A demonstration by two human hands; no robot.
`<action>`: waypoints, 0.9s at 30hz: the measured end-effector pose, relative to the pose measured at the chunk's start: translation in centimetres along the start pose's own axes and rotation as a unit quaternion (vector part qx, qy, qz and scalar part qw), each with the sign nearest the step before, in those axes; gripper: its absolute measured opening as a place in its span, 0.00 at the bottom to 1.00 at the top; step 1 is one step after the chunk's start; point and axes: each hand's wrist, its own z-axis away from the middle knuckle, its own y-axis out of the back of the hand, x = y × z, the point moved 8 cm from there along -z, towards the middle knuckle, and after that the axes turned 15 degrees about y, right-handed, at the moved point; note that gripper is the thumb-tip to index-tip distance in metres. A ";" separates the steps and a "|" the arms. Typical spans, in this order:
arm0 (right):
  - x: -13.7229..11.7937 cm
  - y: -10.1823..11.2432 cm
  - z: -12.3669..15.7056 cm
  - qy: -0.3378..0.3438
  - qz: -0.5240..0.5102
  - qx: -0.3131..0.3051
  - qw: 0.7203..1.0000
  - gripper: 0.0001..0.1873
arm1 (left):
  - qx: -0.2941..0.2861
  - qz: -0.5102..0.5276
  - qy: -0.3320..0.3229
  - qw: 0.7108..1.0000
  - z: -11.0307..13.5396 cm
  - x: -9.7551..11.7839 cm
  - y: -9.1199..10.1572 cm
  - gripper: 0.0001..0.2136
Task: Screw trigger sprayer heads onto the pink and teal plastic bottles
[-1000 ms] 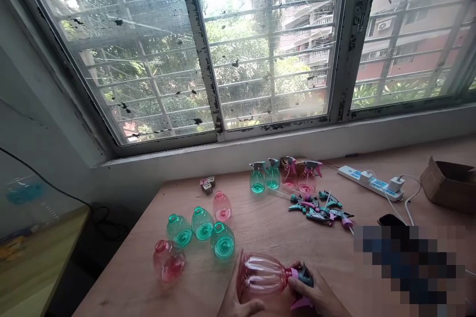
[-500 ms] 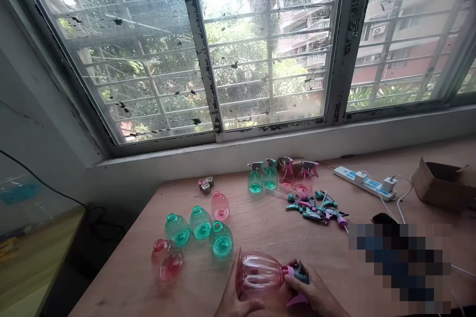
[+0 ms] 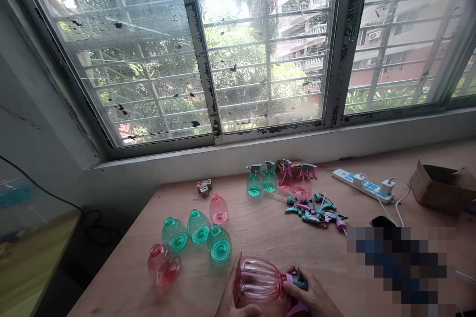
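Note:
A ribbed pink spray bottle [image 3: 258, 281] lies on its side at the table's near edge, between both hands. My left hand [image 3: 232, 302] is wrapped around its body. My right hand [image 3: 314, 296] is closed on the pink and grey trigger head [image 3: 297, 283] at the bottle's neck. Just left of the bottle stand several headless bottles: three green bottles [image 3: 197, 237] and two pink bottles [image 3: 163, 265]. Farther back, several finished bottles with spray heads [image 3: 278, 179] stand in a row. A pile of loose trigger heads [image 3: 316, 210] lies in front of them.
The wooden table [image 3: 260, 230] runs under a wide barred window. A white power strip [image 3: 364, 185] with chargers and a cardboard box [image 3: 441, 185] sit at the back right. A dark phone [image 3: 383, 221] lies right of the heads. Small cubes [image 3: 204, 187] rest near the wall.
The view has drifted slightly, so the table's things sit a little left and lower. Both hands stay on the pink bottle and its trigger head, with the bottle lower in the frame.

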 end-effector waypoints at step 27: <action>3.2 1.3 -0.3 0.005 -0.004 0.007 1.000 0.21 | -0.009 -0.007 -0.023 1.000 0.1 0.6 -0.4 0.48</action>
